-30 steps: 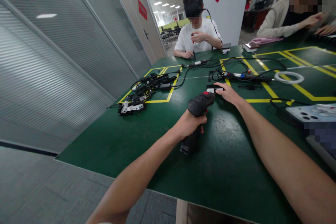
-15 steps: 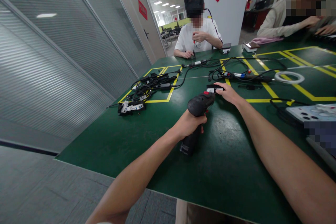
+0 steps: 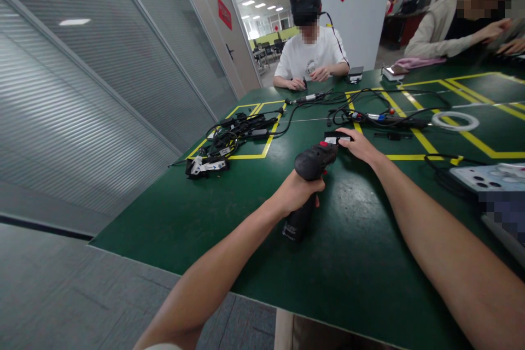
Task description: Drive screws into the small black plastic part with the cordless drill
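Note:
My left hand (image 3: 297, 192) is wrapped round the grip of a black cordless drill (image 3: 309, 165) with a red button on top. Its front points away from me, towards a small black-and-white part (image 3: 331, 138). The fingers of my right hand (image 3: 357, 145) are closed on that part at its right end. The drill's nose hides some of the part, so I cannot tell whether the two touch. Both hands are above the green table (image 3: 262, 262).
Tangled black cables (image 3: 246, 130) lie to the left, with a black-and-white bracket (image 3: 207, 166) before them. To the right are a white tubing coil (image 3: 455, 121) and a white device (image 3: 488, 178). A person in a white shirt (image 3: 307, 57) sits opposite; another sits at far right.
My hands, the drill and the small part hold nearly the same place. The view has shifted slightly. Across the table, the person's raised hand has come down near the tabletop.

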`<state>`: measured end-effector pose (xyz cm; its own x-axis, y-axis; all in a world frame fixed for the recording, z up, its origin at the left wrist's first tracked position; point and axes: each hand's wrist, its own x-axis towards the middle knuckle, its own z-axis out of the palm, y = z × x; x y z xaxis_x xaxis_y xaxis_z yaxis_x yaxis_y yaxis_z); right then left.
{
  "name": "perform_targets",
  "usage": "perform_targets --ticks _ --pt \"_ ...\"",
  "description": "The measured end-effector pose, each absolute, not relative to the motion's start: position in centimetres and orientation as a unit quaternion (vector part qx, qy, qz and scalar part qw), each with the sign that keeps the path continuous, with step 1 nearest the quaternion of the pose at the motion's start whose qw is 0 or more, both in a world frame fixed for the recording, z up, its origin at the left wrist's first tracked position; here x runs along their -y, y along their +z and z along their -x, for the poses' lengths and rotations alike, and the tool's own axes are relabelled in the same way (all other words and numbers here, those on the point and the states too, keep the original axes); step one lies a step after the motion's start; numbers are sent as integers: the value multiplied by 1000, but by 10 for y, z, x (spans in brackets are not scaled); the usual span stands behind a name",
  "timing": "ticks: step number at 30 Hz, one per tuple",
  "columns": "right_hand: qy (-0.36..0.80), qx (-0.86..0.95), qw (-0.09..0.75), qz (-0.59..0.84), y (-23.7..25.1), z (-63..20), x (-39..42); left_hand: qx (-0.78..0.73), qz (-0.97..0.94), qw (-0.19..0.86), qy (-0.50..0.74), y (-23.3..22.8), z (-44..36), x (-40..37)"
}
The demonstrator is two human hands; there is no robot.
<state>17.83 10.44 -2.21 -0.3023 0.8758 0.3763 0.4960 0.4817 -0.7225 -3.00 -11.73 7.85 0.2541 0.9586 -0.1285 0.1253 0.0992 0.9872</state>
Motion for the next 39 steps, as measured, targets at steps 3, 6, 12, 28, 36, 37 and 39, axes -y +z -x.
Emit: perform_targets --ticks 3,6,12,28,36,37,39 --pt "251 770 382 446 -21 -178 -104 -485 -557 564 369 78 30 117" --pt "246 772 384 444 -20 -178 -103 -486 -554 566 370 78 29 116" --pt "253 768 385 446 -20 -178 -102 -482 -555 566 373 78 29 116" --pt "261 762 383 452 -24 -178 -106 -480 -561 561 374 74 31 115" --pt "252 770 378 449 -27 -179 -110 -489 -558 561 367 76 31 115" --pt "251 770 378 449 -27 -179 -110 -490 -557 561 366 76 31 115" --pt "248 768 380 452 -26 -179 -109 -489 -558 563 366 75 31 116"
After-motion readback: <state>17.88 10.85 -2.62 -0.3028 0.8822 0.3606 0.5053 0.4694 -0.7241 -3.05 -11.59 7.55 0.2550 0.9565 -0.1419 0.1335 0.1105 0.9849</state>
